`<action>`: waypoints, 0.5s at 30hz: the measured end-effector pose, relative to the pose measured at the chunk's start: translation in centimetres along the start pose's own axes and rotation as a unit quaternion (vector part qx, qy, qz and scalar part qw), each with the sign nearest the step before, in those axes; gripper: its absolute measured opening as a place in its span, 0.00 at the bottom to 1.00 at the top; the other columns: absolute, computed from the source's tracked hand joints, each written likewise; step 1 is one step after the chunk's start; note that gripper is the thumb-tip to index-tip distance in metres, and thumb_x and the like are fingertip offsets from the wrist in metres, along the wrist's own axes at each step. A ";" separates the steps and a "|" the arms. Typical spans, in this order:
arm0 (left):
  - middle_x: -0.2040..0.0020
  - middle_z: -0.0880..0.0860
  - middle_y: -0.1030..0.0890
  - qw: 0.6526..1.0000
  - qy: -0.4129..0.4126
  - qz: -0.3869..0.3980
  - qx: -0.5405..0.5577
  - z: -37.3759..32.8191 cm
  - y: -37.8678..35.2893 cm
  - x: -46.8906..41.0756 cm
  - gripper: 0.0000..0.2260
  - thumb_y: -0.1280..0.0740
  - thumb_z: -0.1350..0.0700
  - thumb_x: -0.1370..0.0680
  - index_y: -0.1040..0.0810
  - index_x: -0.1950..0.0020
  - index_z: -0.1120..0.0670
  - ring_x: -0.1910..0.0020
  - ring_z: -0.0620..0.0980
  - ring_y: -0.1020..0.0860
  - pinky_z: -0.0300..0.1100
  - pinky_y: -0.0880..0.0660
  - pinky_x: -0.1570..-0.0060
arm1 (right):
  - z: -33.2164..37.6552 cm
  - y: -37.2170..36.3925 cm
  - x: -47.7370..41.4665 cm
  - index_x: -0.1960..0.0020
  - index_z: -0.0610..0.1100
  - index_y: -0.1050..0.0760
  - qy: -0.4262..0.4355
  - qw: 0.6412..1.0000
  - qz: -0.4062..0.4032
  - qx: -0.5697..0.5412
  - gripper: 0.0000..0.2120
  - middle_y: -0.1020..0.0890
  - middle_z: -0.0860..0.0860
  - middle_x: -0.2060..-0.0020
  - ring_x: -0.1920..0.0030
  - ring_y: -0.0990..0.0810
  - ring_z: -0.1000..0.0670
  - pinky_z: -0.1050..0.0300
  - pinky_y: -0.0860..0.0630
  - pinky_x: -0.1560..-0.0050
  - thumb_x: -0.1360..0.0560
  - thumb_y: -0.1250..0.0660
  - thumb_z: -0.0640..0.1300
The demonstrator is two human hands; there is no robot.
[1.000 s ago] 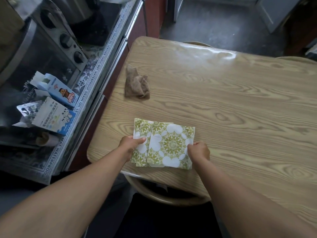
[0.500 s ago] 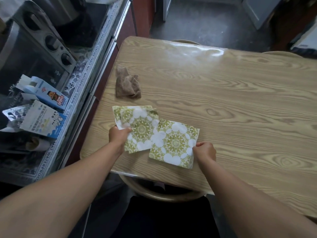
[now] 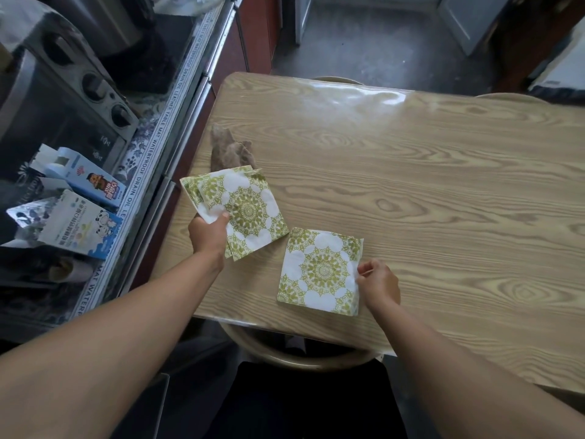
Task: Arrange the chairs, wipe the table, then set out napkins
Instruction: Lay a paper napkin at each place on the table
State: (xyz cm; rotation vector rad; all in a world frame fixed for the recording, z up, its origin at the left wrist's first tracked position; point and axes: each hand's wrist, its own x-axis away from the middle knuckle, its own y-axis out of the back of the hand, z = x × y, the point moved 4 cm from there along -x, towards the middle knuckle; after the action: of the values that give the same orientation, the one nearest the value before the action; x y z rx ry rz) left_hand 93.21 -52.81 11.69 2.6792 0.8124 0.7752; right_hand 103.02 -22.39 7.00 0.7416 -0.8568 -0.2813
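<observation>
My left hand [image 3: 207, 237] grips a small stack of white napkins with green mandala prints [image 3: 243, 210], lifted and tilted over the near left corner of the wooden table [image 3: 427, 172]. One single napkin of the same print [image 3: 321, 270] lies flat near the table's front edge. My right hand [image 3: 378, 283] pinches its right edge with the fingertips. A crumpled brown cloth [image 3: 231, 148] lies on the table just beyond the held stack.
A rounded chair back [image 3: 294, 353] sits tucked under the front edge below my hands; two more chair tops [image 3: 335, 80] [image 3: 512, 97] show at the far edge. On the left, a counter holds a toaster oven [image 3: 72, 99] and cartons [image 3: 82, 182] [image 3: 79, 229].
The napkins were one stack under both hands. My left hand has carried the stack up and to the left, and one napkin stays behind on the table under my right fingertips.
</observation>
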 end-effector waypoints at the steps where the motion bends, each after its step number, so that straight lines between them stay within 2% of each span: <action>1: 0.61 0.49 0.24 1.000 -0.001 0.002 0.006 -0.1 -0.1 0.0 0.05 0.32 0.60 0.24 0.27 0.51 0.58 0.57 0.51 0.23 0.43 0.27 0.57 | 0.0 0.0 0.1 0.51 0.47 0.24 0.007 1.000 0.002 0.006 0.02 0.18 0.50 0.52 0.55 0.22 0.48 0.57 0.30 0.57 0.23 0.35 0.42; 4: 0.61 0.49 0.23 1.000 -0.006 0.005 0.010 -0.5 -0.2 0.2 0.05 0.32 0.60 0.24 0.26 0.51 0.58 0.57 0.52 0.23 0.43 0.26 0.56 | 0.4 -0.3 0.4 0.52 0.48 0.24 0.031 0.999 0.018 0.017 0.02 0.18 0.51 0.54 0.56 0.21 0.49 0.57 0.29 0.58 0.22 0.35 0.42; 6: 0.56 0.52 0.22 1.000 -0.010 0.006 0.009 -0.7 -0.4 0.3 0.06 0.32 0.59 0.24 0.26 0.50 0.58 0.55 0.53 0.23 0.45 0.25 0.54 | 0.9 -0.7 0.6 0.53 0.50 0.25 0.042 0.999 0.025 0.025 0.04 0.18 0.52 0.55 0.56 0.21 0.50 0.58 0.29 0.59 0.22 0.35 0.41; 11: 0.51 0.55 0.22 1.000 -0.007 0.018 0.002 -0.7 -1.1 0.4 0.07 0.32 0.58 0.24 0.27 0.49 0.58 0.52 0.53 0.23 0.50 0.23 0.47 | 1.8 -1.9 1.0 0.52 0.50 0.24 0.048 0.997 0.033 0.044 0.06 0.21 0.54 0.58 0.59 0.22 0.51 0.61 0.31 0.68 0.21 0.36 0.40; 15: 0.53 0.54 0.22 0.999 -0.017 0.031 0.014 -1.3 -2.0 0.8 0.06 0.32 0.59 0.24 0.26 0.50 0.58 0.54 0.52 0.23 0.47 0.24 0.52 | 1.4 -1.6 0.6 0.54 0.52 0.26 0.038 0.997 0.026 0.063 0.08 0.20 0.54 0.56 0.57 0.21 0.51 0.59 0.31 0.63 0.22 0.37 0.39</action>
State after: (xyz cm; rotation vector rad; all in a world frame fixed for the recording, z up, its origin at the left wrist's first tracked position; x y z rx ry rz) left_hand 92.23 -50.65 12.39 2.7456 0.7400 0.7351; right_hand 102.37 -24.48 6.85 0.8397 -0.8254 -0.1526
